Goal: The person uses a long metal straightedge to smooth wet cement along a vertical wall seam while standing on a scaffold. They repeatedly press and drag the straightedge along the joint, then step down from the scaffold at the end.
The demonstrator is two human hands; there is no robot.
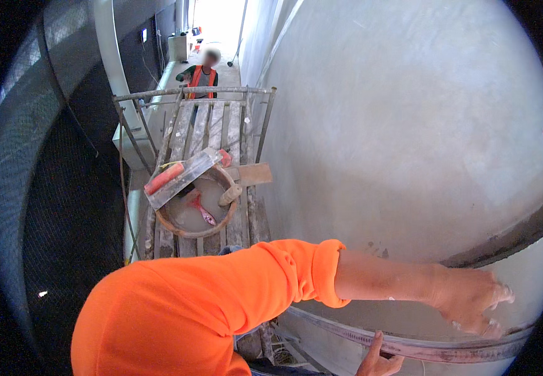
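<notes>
My left arm, in an orange sleeve, reaches across to the right. The left hand (474, 301) is by the wall, its fingers bent and apart, with whitish plaster on the fingertips; nothing shows in it. Just below it runs a long, thin straightedge (431, 348), smeared with plaster and bending toward the picture's rim. At the lower edge my right hand (379, 362) is closed on this straightedge, its thumb up along the near face; its other fingers are partly hidden. A dark, damp-looking strip (503, 235) crosses the pale grey wall (409, 125) above my left hand.
A round tub (184, 230) stands on the scaffold planks (216, 125), holding a pink-handled brush (204, 212). Across its rim lie a metal float (187, 178) with a red handle and a brown board (254, 173). Beyond the scaffold rail (190, 91) stands a person (202, 78) in an orange vest.
</notes>
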